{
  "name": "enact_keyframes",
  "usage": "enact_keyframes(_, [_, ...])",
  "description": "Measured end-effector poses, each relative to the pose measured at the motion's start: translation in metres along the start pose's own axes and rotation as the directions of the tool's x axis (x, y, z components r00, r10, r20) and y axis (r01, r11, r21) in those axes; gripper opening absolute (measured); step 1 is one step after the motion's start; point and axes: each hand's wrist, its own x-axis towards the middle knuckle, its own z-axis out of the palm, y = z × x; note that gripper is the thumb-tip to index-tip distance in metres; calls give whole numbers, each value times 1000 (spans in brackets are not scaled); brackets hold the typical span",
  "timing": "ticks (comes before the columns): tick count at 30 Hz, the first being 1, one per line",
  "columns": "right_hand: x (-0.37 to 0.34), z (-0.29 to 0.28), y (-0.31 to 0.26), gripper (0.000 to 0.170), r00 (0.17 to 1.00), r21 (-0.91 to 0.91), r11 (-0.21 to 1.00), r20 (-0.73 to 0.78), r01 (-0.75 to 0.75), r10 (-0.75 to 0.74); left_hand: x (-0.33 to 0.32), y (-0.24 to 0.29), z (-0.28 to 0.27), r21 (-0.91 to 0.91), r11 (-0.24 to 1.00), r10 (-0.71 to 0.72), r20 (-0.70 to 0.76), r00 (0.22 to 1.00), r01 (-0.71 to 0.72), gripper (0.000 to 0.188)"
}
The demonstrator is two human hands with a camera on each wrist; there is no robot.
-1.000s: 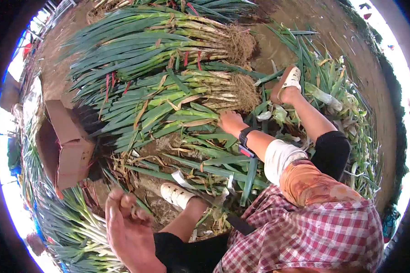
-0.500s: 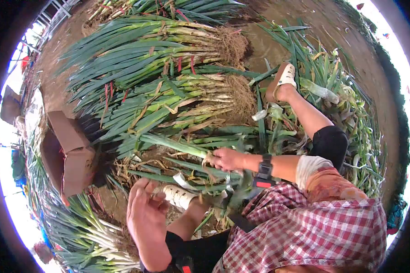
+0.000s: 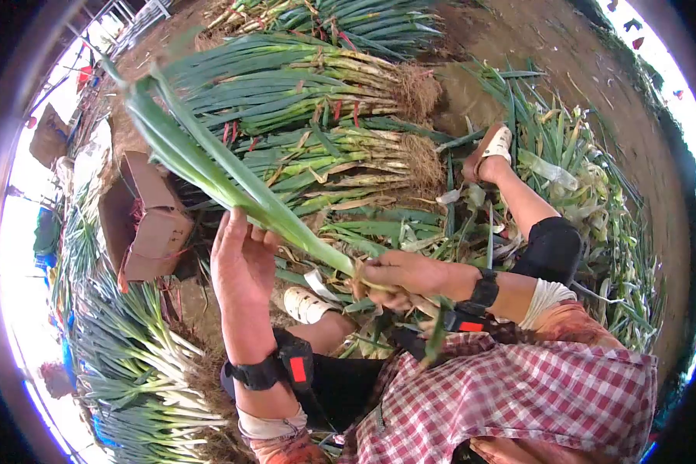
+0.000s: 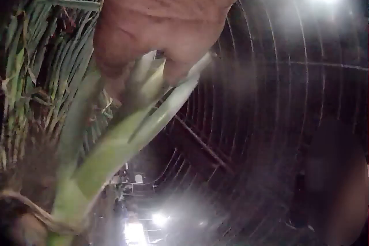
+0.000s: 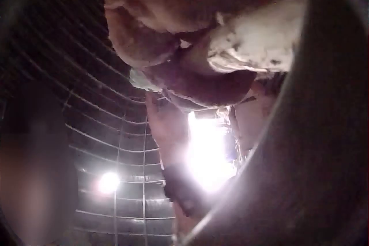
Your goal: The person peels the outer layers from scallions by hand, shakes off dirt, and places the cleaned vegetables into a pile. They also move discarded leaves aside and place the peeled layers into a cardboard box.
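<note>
A green onion stalk (image 3: 216, 178) slants across the middle of the head view, its leaves up at the left and its pale end at the lower right. My left hand (image 3: 243, 267) pinches its leafy part; in the left wrist view the left hand (image 4: 164, 15) has thumb and fingers round the green leaves (image 4: 109, 154). My right hand (image 3: 410, 278) grips the stalk's lower end, and the right wrist view shows the right hand's (image 5: 173, 38) fingers curled by a whitish, dirt-marked stem (image 5: 259, 35). The roots are mostly hidden.
Bundled onions (image 3: 340, 85) lie beyond the hands, more onions (image 3: 155, 371) at the lower left. An open cardboard box (image 3: 158, 232) stands at the left. Loose leaves and peelings (image 3: 595, 209) are heaped at the right, around a foot in a clog (image 3: 495, 147).
My right hand has drawn one stalk from the bundle back toward the body. The left hand, empty before, has risen and taken hold of its leaves. The view has shifted slightly.
</note>
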Motion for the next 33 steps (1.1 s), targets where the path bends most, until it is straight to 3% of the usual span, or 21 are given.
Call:
enact_keyframes(2, [19,0,-3,38,990,-131,990,-128,42,-59,6,5,15,-23,991,133,-6,991,-133,26])
enact_keyframes(3, [31,1,-1,34,818,-546,779,-265,310,-511,9,8,15,28,988,152,-4,988,-152,26])
enact_keyframes(4, [41,4,-5,32,474,-870,353,-164,344,-865,11,8,15,26,988,154,-2,988,-153,26])
enact_keyframes(5, [52,7,-12,32,473,-872,350,-162,342,-866,12,5,17,59,980,190,12,982,-190,29])
enact_keyframes(7, [69,13,-34,29,291,-885,261,-152,384,-944,12,4,22,49,976,214,1,977,-213,26])
enact_keyframes(8, [75,15,-40,29,290,-887,260,-152,382,-945,11,4,25,47,976,213,3,977,-213,26])
enact_keyframes(10, [82,28,-44,29,484,-919,326,-185,224,-855,3,5,23,21,958,286,-29,958,-285,28])
enact_keyframes(14, [99,35,-36,23,461,-950,251,-142,185,-876,13,15,6,161,887,456,-165,874,-432,24])
enact_keyframes(18, [56,9,12,20,725,-971,232,-116,62,-679,12,45,-9,72,820,565,-265,781,-568,21])
enact_keyframes(19, [42,-15,39,20,820,-975,166,-215,-148,-531,8,52,-9,135,768,638,-257,726,-626,19])
enact_keyframes(20, [26,-52,69,18,815,-982,68,-183,-174,-550,14,63,-13,132,762,644,-258,720,-634,19])
enact_keyframes(22, [-28,-118,140,16,870,-887,-67,-430,-457,-242,10,83,-28,40,719,680,-250,690,-694,18])
enact_keyframes(23, [-56,-160,167,16,824,-818,-109,-566,-565,-27,4,87,-25,21,708,695,-199,691,-706,18])
enact_keyframes(25, [-66,-135,121,19,720,-723,-43,-678,-690,-145,8,89,-29,-36,733,665,-177,726,-680,18])
enact_keyframes(26, [-52,-125,104,23,724,-779,-72,-540,-623,-428,10,88,-31,-88,771,617,-142,774,-631,19])
enact_keyframes(28, [-4,-91,47,34,698,-902,78,-380,-424,-607,20,86,-27,-111,811,566,-105,818,-575,22])
enact_keyframes(29, [18,-65,20,39,739,-904,284,-426,-321,-522,21,82,-17,-83,816,555,-158,816,-572,23])
enact_keyframes(30, [29,-26,-7,41,790,-879,472,-332,-61,-515,21,77,-9,-50,827,539,-217,814,-560,25])
enact_keyframes(31, [52,-10,-5,44,708,-861,449,-162,239,-688,20,74,-3,12,816,562,-247,789,-577,29])
enact_keyframes(32, [65,16,-19,45,751,-798,492,-77,348,-656,20,72,1,14,818,560,-241,792,-574,29])
enact_keyframes(33, [65,47,-42,42,837,-661,689,-166,298,-521,18,70,3,-35,834,535,-188,823,-550,30])
